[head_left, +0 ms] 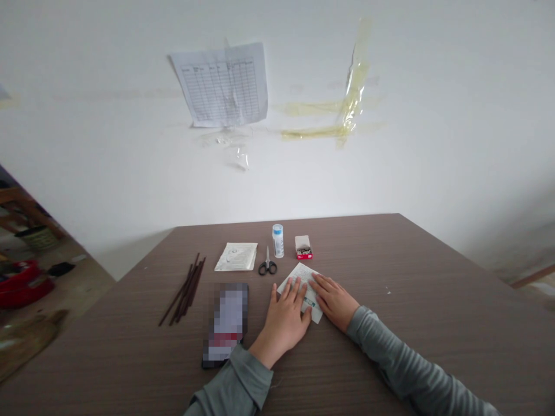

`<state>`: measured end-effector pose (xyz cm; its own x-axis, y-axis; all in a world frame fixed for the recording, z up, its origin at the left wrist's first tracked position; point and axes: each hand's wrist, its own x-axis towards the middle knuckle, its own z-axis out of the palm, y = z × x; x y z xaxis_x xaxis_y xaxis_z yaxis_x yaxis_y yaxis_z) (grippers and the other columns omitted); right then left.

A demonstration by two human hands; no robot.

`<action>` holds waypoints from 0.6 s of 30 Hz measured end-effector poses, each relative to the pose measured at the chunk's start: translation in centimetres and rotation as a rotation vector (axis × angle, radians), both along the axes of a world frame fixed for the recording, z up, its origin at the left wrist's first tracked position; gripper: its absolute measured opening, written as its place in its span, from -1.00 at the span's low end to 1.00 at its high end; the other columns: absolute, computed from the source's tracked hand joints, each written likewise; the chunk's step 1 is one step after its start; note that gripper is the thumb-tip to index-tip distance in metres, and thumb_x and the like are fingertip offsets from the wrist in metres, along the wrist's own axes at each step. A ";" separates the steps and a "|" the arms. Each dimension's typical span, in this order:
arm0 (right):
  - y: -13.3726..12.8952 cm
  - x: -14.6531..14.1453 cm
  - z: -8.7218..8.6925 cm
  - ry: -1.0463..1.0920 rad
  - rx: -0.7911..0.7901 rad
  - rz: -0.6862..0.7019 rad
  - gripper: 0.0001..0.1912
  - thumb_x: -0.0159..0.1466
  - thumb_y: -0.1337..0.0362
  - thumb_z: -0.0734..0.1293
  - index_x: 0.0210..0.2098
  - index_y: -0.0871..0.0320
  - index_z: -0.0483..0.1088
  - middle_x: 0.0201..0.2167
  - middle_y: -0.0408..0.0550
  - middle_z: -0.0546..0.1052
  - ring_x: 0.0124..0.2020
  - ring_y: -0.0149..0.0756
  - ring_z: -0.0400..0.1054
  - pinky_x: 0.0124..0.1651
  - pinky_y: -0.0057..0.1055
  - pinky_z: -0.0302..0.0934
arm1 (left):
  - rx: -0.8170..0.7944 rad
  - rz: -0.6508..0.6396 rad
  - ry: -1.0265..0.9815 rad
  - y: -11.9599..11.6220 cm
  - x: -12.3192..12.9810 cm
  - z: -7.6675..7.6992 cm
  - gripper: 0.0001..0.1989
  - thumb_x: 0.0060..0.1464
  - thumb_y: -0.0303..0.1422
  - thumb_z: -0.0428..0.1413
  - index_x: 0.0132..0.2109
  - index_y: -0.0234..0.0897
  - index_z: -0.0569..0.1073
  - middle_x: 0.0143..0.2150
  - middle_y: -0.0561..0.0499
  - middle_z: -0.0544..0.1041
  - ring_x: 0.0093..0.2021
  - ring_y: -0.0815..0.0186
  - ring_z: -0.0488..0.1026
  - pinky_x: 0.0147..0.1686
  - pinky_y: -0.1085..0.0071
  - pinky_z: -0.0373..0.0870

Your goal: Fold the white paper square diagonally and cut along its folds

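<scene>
Both hands lie flat and open, fingers spread, holding nothing: the left hand point(282, 325) covers the sheet's near-left edge, and the right hand point(333, 301) rests on its right side. The printed white paper sheet point(302, 290) sits on the brown wood-grain counter point(390, 346), its long axis slanting from far left to near right. Just beyond it stand black-handled scissors point(267, 264), a white bottle point(278, 241) and a small red box point(303, 247). Leftward lie a blurred dark slab point(224, 325), dark sticks point(184, 290) and a white packet point(236, 256).
</scene>
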<state>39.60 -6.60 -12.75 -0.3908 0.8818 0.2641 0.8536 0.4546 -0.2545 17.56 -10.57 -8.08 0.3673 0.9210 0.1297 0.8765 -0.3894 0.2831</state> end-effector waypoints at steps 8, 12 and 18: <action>-0.9 0.7 1.6 -0.119 -0.082 -0.005 -0.25 0.72 0.29 0.23 0.82 -0.11 0.50 0.84 0.05 0.45 0.84 0.25 0.41 0.90 0.33 0.27 | 0.056 0.046 0.121 -0.2 -0.3 -0.4 -0.29 0.65 -0.22 0.23 0.81 -0.09 0.54 0.87 -0.24 0.50 0.87 -0.36 0.41 0.83 -0.53 0.37; -1.3 0.9 2.8 -0.136 -0.173 -0.108 -0.23 0.76 0.20 0.23 0.89 -0.09 0.36 0.91 0.05 0.31 0.91 0.35 0.25 0.92 0.60 0.09 | 0.007 0.130 0.128 -0.1 -0.5 0.0 -0.20 0.62 -0.12 0.27 0.84 -0.22 0.50 0.90 -0.37 0.40 0.91 -0.45 0.31 0.85 -0.60 0.27; -1.3 1.2 4.6 -0.178 -0.330 -0.293 -0.13 0.76 -0.12 0.27 0.96 -0.12 0.19 0.99 -0.03 0.15 1.01 0.39 -0.06 0.96 0.63 -0.13 | -0.038 0.224 0.134 -0.1 -0.7 1.0 -0.05 0.55 0.05 0.35 0.85 -0.30 0.46 0.91 -0.44 0.36 0.95 -0.48 0.21 0.89 -0.57 0.19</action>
